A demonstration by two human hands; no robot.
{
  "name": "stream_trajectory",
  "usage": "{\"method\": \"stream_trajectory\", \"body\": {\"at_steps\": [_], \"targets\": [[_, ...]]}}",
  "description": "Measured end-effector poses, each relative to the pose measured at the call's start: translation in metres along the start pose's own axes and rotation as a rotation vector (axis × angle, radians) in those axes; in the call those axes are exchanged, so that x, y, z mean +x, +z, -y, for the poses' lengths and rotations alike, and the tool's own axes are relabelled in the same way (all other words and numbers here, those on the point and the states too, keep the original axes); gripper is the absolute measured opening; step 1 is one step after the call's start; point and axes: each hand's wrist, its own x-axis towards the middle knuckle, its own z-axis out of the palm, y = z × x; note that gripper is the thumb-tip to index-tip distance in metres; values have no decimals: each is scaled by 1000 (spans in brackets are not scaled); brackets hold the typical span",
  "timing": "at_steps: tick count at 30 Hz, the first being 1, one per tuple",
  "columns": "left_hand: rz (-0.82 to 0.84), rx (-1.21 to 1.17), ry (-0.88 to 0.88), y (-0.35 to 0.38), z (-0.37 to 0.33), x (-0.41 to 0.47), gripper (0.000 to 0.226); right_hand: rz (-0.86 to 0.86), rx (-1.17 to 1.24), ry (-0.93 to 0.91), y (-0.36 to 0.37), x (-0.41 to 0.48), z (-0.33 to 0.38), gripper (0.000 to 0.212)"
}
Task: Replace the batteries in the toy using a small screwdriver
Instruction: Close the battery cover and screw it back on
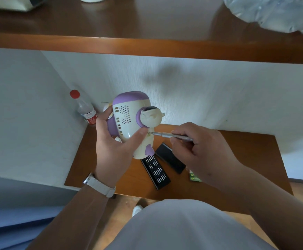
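A cream and purple toy is held up above the small wooden table. My left hand grips its body from the left, thumb across the lower shell. My right hand pinches a slim silver screwdriver that lies almost level, its tip set against a spot on the toy's underside just right of my left thumb. A green pack of batteries lies on the table, partly hidden under my right hand.
An open black bit case and its black lid lie on the table below the toy. A clear bottle with a red cap stands in the left corner by the white wall. A wooden shelf runs overhead.
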Motion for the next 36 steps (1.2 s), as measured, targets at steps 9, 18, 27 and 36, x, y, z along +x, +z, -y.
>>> {"method": "stream_trajectory", "body": {"at_steps": [9,18,27,36], "targets": [[26,53,-8,5,0,6,89,35,-4,-8,-5,4,-5,16],[35,102,27,12,-4,5,78,91,-65,35,-9,4,-10,8],[22,143,44,16,-3,7,80,85,-123,-17,-17,7,-11,25],[36,123,24,13,-7,4,75,139,-116,3,-18,6,-9,8]]}}
